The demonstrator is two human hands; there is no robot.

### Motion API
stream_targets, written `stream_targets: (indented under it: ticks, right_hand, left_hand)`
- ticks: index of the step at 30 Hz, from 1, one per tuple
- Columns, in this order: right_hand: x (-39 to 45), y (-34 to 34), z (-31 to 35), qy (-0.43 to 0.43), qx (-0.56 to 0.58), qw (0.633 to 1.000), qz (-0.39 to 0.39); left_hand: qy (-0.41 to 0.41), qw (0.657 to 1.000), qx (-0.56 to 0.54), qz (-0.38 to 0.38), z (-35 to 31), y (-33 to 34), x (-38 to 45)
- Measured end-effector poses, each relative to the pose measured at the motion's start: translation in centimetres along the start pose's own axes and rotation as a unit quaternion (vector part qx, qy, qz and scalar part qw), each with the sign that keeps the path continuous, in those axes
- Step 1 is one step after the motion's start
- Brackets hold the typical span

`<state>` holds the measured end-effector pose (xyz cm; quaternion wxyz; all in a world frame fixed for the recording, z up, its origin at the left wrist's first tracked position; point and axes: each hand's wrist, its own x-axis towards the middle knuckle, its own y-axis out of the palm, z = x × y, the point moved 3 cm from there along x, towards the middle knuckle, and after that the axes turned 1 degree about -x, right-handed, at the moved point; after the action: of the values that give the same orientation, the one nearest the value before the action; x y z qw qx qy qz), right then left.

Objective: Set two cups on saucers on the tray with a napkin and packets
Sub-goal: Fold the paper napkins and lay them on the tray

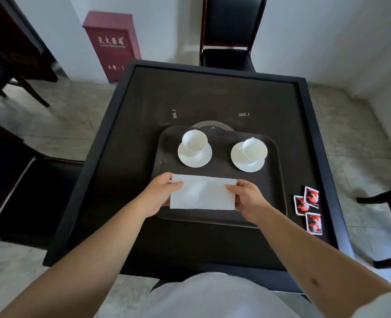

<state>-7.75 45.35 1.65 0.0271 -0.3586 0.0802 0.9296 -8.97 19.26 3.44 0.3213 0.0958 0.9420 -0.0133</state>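
A dark tray (274,180) lies on the black table. On its far half stand two white cups, the left cup (194,140) on the left saucer (194,158) and the right cup (254,149) on the right saucer (242,162). A white folded napkin (203,192) is held flat over the tray's near half. My left hand (160,195) pinches its left end, thumb on top. My right hand (247,199) pinches its right end the same way. Three red packets (309,208) lie on the table to the right of the tray.
The black table (212,95) has a raised rim and a round inset plate (212,126) partly under the tray's far edge. Black chairs stand beyond the table (231,31), at the left (29,191) and at the right (385,214). A red cabinet (113,44) stands by the wall.
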Motion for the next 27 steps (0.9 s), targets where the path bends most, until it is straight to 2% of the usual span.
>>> stream_targets:
  ticks: [5,10,14,18,21,27]
  right_hand:
    - [1.0,2.0,-2.4,0.043,0.009,0.999,-0.003]
    - [2.1,3.0,-4.3,0.062,-0.042,0.995,-0.073]
    - [3.6,3.4,-4.7,0.058,-0.108,0.984,-0.129]
    - [5.1,3.4,-4.5,0.046,-0.176,0.972,-0.15]
    - [5.7,3.2,-4.3,0.027,-0.2,0.965,-0.167]
    - [6.2,3.0,-3.6,0.009,-0.282,0.941,-0.188]
  left_hand:
    - [-0.021,0.997,0.033,-0.061,2.2,-1.9,0.9]
    - [-0.02,0.989,0.107,-0.102,3.2,-3.6,2.6]
    - [-0.011,0.978,0.176,-0.114,3.7,-4.5,3.7]
    - [0.003,0.958,0.247,-0.144,3.8,-4.6,4.8]
    - [0.004,0.95,0.267,-0.16,4.0,-4.4,5.5]
    - [-0.006,0.95,0.279,-0.143,4.3,-4.4,6.9]
